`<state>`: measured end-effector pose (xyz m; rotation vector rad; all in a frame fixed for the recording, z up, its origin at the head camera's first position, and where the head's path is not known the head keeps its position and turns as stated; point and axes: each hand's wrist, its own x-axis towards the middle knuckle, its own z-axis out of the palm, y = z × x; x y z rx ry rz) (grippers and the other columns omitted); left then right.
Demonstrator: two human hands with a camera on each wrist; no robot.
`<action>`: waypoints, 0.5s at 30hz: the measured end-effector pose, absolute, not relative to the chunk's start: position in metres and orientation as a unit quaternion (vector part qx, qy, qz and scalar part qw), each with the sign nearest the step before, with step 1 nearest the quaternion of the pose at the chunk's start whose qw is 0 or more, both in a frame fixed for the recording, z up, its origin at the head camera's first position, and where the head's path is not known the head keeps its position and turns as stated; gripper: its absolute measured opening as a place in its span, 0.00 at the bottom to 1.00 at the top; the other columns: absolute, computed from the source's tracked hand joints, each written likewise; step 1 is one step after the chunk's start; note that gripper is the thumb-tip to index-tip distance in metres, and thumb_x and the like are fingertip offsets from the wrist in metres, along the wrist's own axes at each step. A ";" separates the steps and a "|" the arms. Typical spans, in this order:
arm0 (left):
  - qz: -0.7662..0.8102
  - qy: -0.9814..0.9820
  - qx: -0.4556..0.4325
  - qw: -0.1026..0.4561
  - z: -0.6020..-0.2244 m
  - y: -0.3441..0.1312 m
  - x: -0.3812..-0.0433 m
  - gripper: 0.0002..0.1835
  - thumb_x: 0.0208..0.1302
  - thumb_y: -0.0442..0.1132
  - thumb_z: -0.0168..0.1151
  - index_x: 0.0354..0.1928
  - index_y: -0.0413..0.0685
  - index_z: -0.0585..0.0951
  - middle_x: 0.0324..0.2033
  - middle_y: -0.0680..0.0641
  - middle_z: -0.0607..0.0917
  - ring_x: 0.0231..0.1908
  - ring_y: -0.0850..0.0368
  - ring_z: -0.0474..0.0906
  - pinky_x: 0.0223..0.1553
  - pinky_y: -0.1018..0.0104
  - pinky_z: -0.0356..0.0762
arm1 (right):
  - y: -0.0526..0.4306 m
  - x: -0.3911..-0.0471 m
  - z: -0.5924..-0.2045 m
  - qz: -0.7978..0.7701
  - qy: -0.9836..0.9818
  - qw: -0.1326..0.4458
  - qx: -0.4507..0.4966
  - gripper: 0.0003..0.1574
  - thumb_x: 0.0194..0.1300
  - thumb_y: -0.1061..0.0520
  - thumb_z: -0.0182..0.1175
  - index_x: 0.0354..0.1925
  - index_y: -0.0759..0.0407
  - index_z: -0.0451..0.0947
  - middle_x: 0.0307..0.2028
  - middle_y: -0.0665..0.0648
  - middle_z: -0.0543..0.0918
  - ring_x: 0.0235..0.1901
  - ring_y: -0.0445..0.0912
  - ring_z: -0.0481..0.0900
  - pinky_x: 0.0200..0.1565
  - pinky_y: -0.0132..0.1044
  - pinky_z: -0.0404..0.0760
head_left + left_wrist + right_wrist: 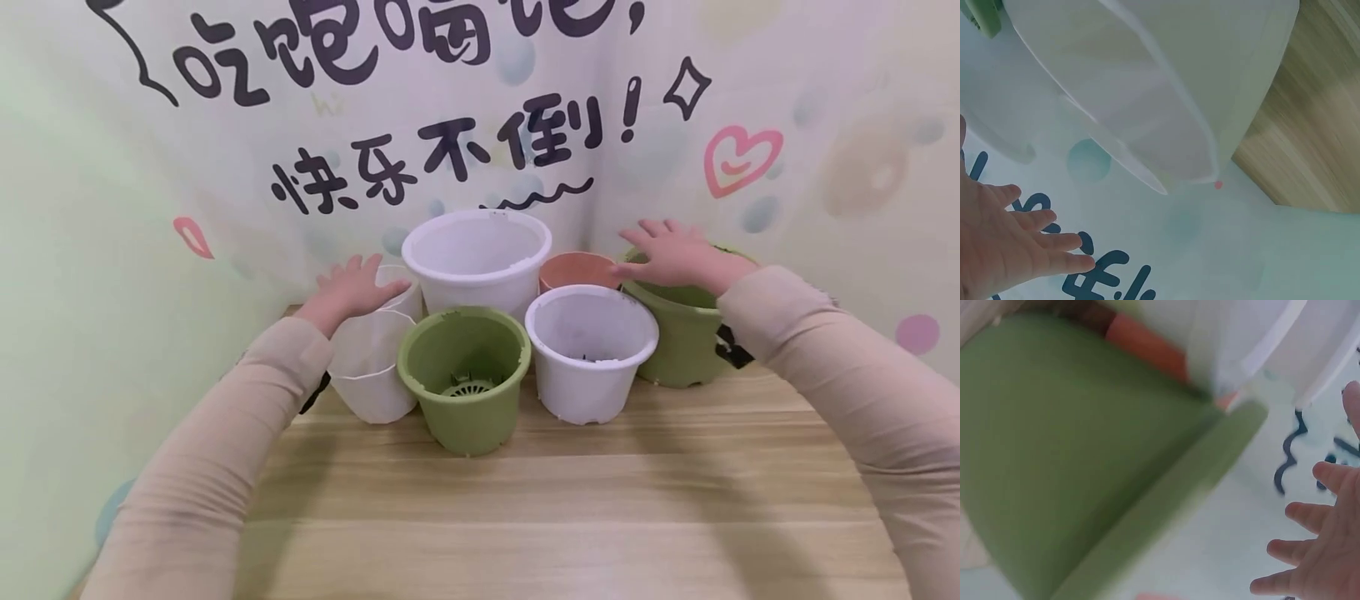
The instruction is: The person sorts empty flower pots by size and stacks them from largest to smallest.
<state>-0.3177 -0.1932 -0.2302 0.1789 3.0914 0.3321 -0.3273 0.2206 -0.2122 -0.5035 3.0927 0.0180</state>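
My left hand [351, 292], fingers spread, hovers over the white pots at the left of a cluster; one white pot [372, 396] stands in front and another [405, 283] behind it. In the left wrist view, the fingers hold nothing beside a white pot's rim [1191, 119]. My right hand [670, 254] is spread above the large green pot [682, 346] at the right. In the right wrist view, that green pot [1085, 437] fills the left side and the straight fingers hold nothing.
Between the hands stand a tall white pot [476, 287], a smaller green pot [468, 425], a low white pot [588, 392] and an orange pot [577, 271]. All are on a wooden table [525, 525], close to a printed cloth [570, 175] behind.
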 end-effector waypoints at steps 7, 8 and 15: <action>0.132 0.989 0.062 -0.013 -0.237 -0.187 -0.327 0.45 0.49 0.70 0.35 0.62 0.46 0.46 0.60 0.36 0.48 0.57 0.34 0.43 0.48 0.35 0.40 | 0.277 -0.330 -0.216 -0.032 0.990 -0.011 -0.138 0.52 0.51 0.28 0.39 0.61 0.62 0.45 0.57 0.74 0.46 0.52 0.72 0.43 0.47 0.66 0.45; 0.135 0.989 0.061 -0.014 -0.237 -0.186 -0.328 0.46 0.48 0.70 0.35 0.62 0.47 0.45 0.60 0.36 0.47 0.57 0.34 0.42 0.48 0.34 0.39 | 0.284 -0.331 -0.218 -0.037 0.991 -0.010 -0.131 0.51 0.51 0.29 0.40 0.60 0.63 0.46 0.57 0.75 0.46 0.52 0.72 0.44 0.47 0.66 0.45; 0.150 0.987 0.054 -0.028 -0.237 -0.175 -0.335 0.46 0.46 0.71 0.38 0.63 0.51 0.44 0.61 0.38 0.43 0.58 0.35 0.34 0.47 0.32 0.36 | 0.340 -0.338 -0.244 -0.072 0.990 -0.009 -0.123 0.45 0.56 0.37 0.44 0.59 0.67 0.47 0.53 0.81 0.48 0.51 0.71 0.48 0.48 0.63 0.50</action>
